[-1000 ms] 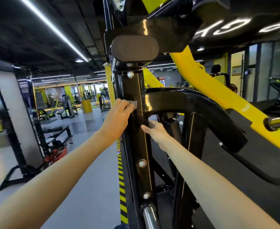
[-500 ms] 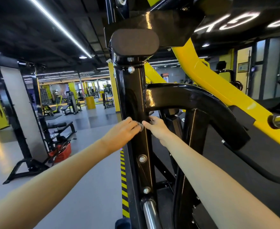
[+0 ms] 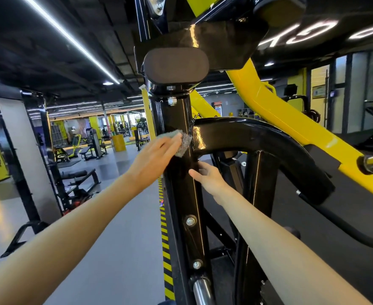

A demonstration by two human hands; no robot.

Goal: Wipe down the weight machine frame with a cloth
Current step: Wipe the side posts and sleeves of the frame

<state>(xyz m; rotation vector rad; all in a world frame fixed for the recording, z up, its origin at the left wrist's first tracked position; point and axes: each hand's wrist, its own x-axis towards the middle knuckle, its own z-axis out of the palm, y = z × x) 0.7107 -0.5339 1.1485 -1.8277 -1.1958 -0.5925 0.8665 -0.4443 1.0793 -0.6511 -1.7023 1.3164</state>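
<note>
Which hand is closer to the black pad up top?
Left. The left hand presses the cloth on the post just below the pad; the right hand holds the post lower down.

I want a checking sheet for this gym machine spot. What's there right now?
Surface: glossy black post, two bolts lower down.
Job's things: grey cloth flat against the post, beside the curved black arm.
Clutter: nothing seen.
Hands: left hand presses the cloth; right hand holds the post lower.
Cables: curved black tube at right; cable or bar, cannot tell.
Surroundings: grey floor, bench, yellow beam.
</note>
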